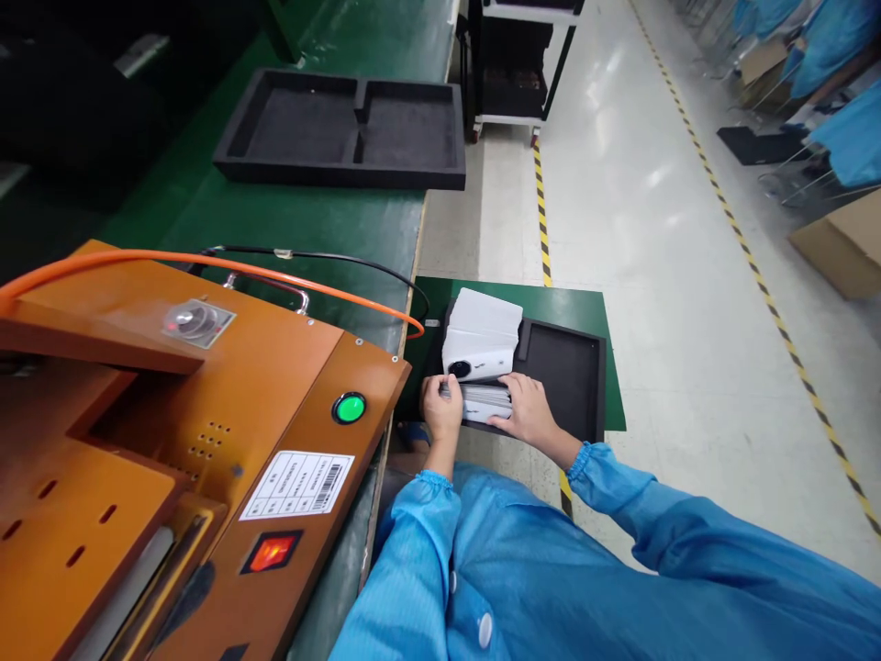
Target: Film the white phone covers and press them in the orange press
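Between my two hands is a stack of thin white sheets (485,401), seen edge-on, in the near part of a black tray (568,386). My left hand (442,407) closes on the stack's left end, thumb on top. At the right end, the curved fingers and thumb of my right hand (529,409) grip it. Just beyond lies a fanned pile of white sheets (484,330); the nearest one carries a black round mark and small dark print. What the sheets are made of I cannot tell.
An orange machine (303,395) with a lit green button (349,408) and a red switch (272,552) stands at left. An orange hose (309,277) arches over it. Another divided black tray (295,124) lies on the green bench. A cart (513,73) stands beyond.
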The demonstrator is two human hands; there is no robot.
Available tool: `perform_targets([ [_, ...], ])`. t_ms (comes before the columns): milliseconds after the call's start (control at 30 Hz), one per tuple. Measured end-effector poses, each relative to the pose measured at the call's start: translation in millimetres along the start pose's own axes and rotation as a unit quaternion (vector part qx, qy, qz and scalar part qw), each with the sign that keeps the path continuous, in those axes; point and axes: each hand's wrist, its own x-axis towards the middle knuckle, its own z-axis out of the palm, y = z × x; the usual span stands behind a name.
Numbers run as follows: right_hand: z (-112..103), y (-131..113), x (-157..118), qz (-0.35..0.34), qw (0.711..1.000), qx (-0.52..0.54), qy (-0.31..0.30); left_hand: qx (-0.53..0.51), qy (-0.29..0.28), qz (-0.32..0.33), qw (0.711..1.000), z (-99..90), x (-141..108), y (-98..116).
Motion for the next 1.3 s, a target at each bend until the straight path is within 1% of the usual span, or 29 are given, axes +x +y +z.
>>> perform_targets([
  [100, -13, -9, 6, -0.028, 0.999, -0.030, -0.002, -0.019, -0.021, 0.013, 1.000, -2.1, 0, -8],
  [233, -25, -17, 18, -0.100, 0.990, -0.076, -0.068, -0.048, -0.030, 0.024, 0.998, -4.6, -2, -14],
  [300, -25, -18, 22, -0.117, 0.986, -0.074, -0.093, -0.060, -0.020, 0.024, 0.998, -6.1, -6, -15],
  [400, -16, -20, 22, -0.133, 0.983, -0.067, -0.112, -0.076, -0.002, 0.021, 0.997, -6.6, -13, -16],
  [500, -3, -19, 21, -0.132, 0.982, -0.063, -0.119, -0.091, 0.002, 0.018, 0.996, -3.9, -12, -15],
  [600, 4, -14, 26, -0.133, 0.981, -0.061, -0.126, -0.104, 0.000, 0.016, 0.994, 0.5, -4, -10],
  [700, 5, -6, 35, -0.124, 0.982, -0.064, -0.128, -0.117, -0.004, 0.018, 0.993, 4.5, 3, -4],
  [800, 2, -2, 44, -0.114, 0.984, -0.068, -0.122, -0.133, -0.007, 0.019, 0.991, 6.5, 5, 1],
  [900, 1, -4, 49, -0.116, 0.984, -0.070, -0.116, -0.150, -0.007, 0.006, 0.989, 6.1, 3, 1],
  [1000, 5, -6, 53, -0.119, 0.984, -0.072, -0.110, -0.172, -0.028, -0.010, 0.985, 5.5, 6, -2],
  [1133, 11, -3, 61, -0.105, 0.986, -0.076, -0.103, -0.192, -0.062, -0.023, 0.979, 8.2, 22, 0],
  [1233, 12, -1, 66, -0.090, 0.989, -0.079, -0.091, -0.199, -0.069, -0.017, 0.977, 11.3, 35, 7],
  [1300, 11, -3, 67, -0.082, 0.990, -0.079, -0.081, -0.199, -0.066, -0.009, 0.978, 11.9, 39, 11],
])
